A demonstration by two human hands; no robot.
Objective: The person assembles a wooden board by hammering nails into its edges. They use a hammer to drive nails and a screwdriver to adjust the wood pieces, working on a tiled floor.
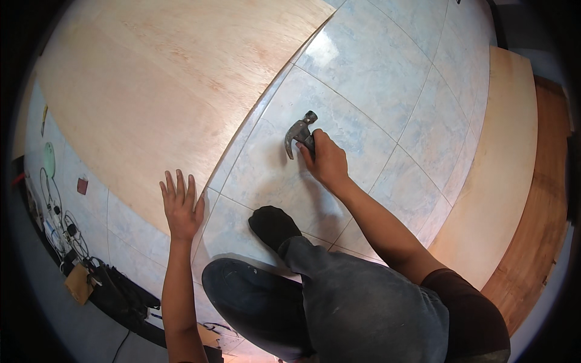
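A claw hammer with a dark, worn head is in my right hand, which grips it close below the head. I hold it above the tiled floor, its claw curving down on the left. My left hand lies flat with fingers spread at the near right edge of a large pale plywood sheet. Nothing is in the left hand. Most of the hammer's handle is hidden by my right hand.
Glossy light-blue tiles stretch right of the sheet. Wooden boards lie along the right side. At the left are tangled cables, a small dark red square, a green object and a black bag. My socked foot is near.
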